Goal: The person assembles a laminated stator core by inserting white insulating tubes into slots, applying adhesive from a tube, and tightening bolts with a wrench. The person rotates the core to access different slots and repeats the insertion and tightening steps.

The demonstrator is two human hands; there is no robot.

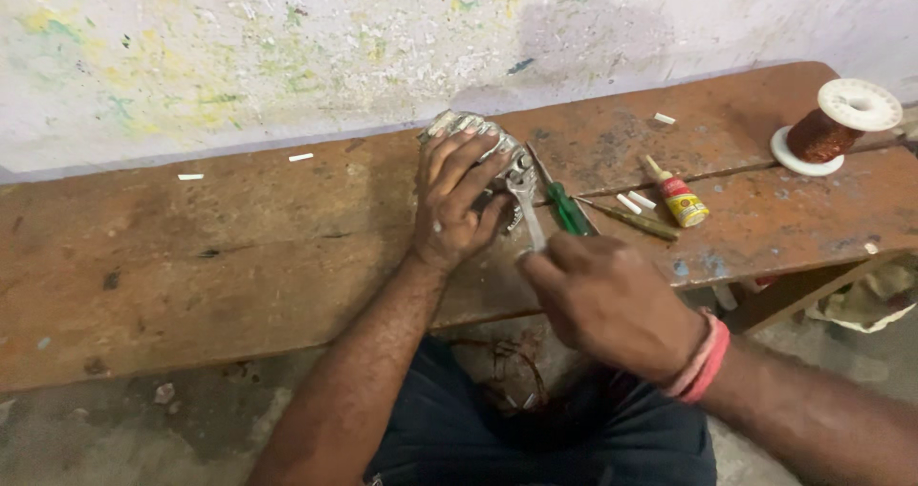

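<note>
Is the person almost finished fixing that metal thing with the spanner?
Hard to say how close. Done: tools are laid out on the wooden bench, namely a green screwdriver, a small glue bottle and a spool of copper wire. In hand: the left hand presses down on the metal part while the right hand works the spanner on it. Left: the spanner is on the part, so that step isn't finished.

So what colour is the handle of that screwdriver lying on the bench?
Green, clearest in the head view: the screwdriver lies beside the right hand.
</note>
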